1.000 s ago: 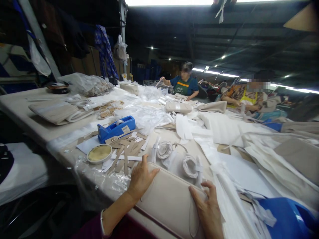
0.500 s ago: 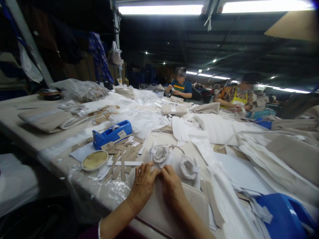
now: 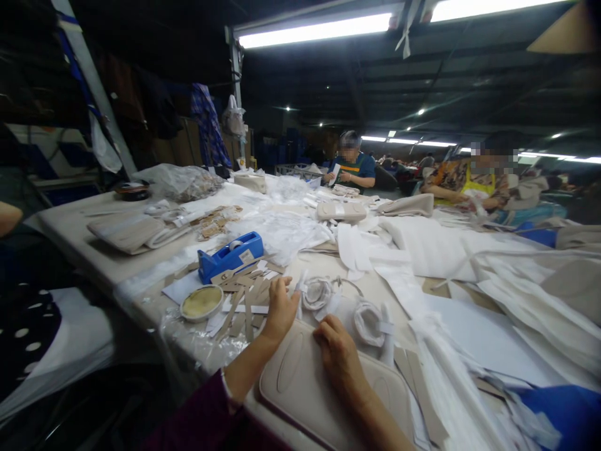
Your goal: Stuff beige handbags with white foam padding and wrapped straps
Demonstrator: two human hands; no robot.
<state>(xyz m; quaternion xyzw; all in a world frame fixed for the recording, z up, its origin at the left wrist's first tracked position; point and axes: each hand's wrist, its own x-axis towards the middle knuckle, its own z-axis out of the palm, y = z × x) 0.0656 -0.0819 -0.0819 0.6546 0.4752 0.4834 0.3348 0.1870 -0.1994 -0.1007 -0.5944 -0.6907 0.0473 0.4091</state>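
Observation:
A beige bag [image 3: 300,382] lies flat at the table's near edge, an oval shape marked on its left part. My left hand [image 3: 282,308] is over the bag's far edge beside a white wrapped coil [image 3: 317,293], its fingers bent and partly apart, with nothing visible in them. On the bag's upper middle rests my right hand [image 3: 335,344], its fingers curled together; whether they pinch anything is hidden. A second wrapped coil [image 3: 369,322] sits just beyond the right hand.
Left of my hands are a blue tape dispenser [image 3: 230,255], beige strips [image 3: 248,307] and a round dish [image 3: 201,303]. White sheets [image 3: 436,247] spread to the right. Two people sit across the table. Another person's arm [image 3: 8,218] shows at far left.
My hands have moved apart, uncovering more of the bag. The view has turned left, and a person's arm and a dotted black cloth now show at the left edge.

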